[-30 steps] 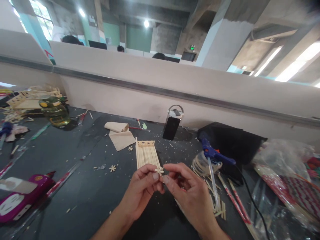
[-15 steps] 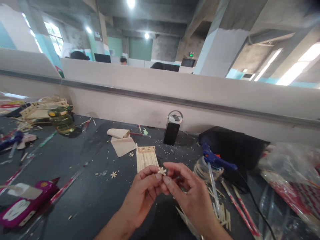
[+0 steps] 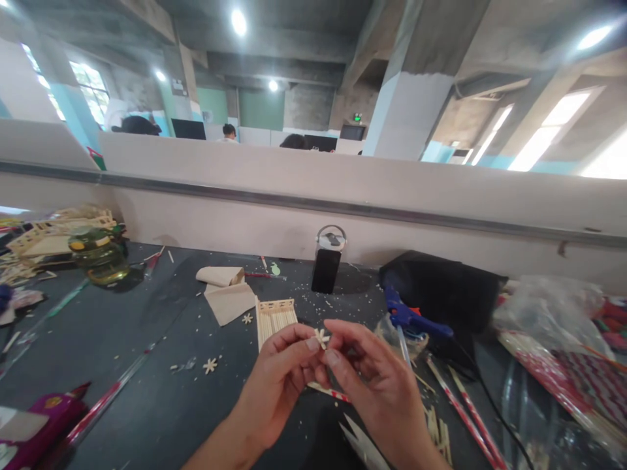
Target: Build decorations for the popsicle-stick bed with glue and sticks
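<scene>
A small pale wooden flower (image 3: 321, 337), built from short stick pieces, is pinched between the thumb and index finger of my left hand (image 3: 289, 365). My right hand (image 3: 372, 372) is curled against its other side, thumb and index fingertips at the petals; its remaining fingers are partly hidden. Just behind my left hand lies a little stick panel with a railing (image 3: 277, 320), its near part covered. Two similar flowers rest on the black table: one flower (image 3: 210, 366) to the left, another flower (image 3: 247, 318) beside the panel. Scissors blades (image 3: 362, 444) show under my right hand.
A blue glue gun (image 3: 416, 318) with its cord lies at the right, near loose sticks (image 3: 438, 434) and plastic bags (image 3: 548, 313). Behind stand a black device with a handle (image 3: 326, 267) and a beige cloth (image 3: 228, 300). A bottle of yellow liquid (image 3: 100, 258) is at the left.
The view has tilted up and shifted slightly right. The flower has turned a little between my fingers, and more of the scissors and a red-and-white strip shows beneath my hands.
</scene>
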The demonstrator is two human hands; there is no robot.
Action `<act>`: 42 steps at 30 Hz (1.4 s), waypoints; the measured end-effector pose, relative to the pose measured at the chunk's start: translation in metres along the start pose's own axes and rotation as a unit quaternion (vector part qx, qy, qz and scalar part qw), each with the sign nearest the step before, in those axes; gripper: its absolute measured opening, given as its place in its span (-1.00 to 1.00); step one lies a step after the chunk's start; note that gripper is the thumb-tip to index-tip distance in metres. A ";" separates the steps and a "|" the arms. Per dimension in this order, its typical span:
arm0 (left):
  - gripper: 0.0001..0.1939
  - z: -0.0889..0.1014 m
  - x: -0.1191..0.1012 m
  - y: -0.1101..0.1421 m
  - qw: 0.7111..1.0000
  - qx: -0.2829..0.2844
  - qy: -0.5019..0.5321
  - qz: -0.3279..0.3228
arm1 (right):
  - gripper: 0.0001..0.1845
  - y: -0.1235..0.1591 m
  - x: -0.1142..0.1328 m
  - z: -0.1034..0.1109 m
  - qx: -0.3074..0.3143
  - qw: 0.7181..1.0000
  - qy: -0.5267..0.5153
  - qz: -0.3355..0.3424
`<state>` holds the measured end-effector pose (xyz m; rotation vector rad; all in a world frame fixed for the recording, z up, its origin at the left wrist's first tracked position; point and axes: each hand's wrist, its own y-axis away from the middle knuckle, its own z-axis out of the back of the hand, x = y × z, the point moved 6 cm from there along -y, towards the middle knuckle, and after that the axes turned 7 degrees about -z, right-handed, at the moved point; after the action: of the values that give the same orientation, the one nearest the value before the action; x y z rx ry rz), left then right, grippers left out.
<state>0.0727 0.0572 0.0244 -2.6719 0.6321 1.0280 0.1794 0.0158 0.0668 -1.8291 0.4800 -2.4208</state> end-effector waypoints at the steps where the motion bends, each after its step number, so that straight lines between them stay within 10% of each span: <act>1: -0.93 0.000 0.000 0.000 1.000 -0.001 -0.002 0.001 | -0.76 0.000 -0.001 0.000 -0.001 1.000 -0.004 -0.002; 30: -0.90 -0.012 -0.003 -0.012 0.999 0.043 -0.023 0.024 | -0.78 -0.005 -0.006 0.010 -0.019 1.000 -0.003 -0.023; 42: -0.91 -0.010 -0.003 -0.010 0.999 0.041 -0.023 0.015 | -0.68 -0.005 0.006 0.008 -0.009 0.998 0.012 0.066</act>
<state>0.0812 0.0633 0.0345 -2.5678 0.6909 1.0436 0.1860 0.0172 0.0758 -1.7168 0.6069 -2.3618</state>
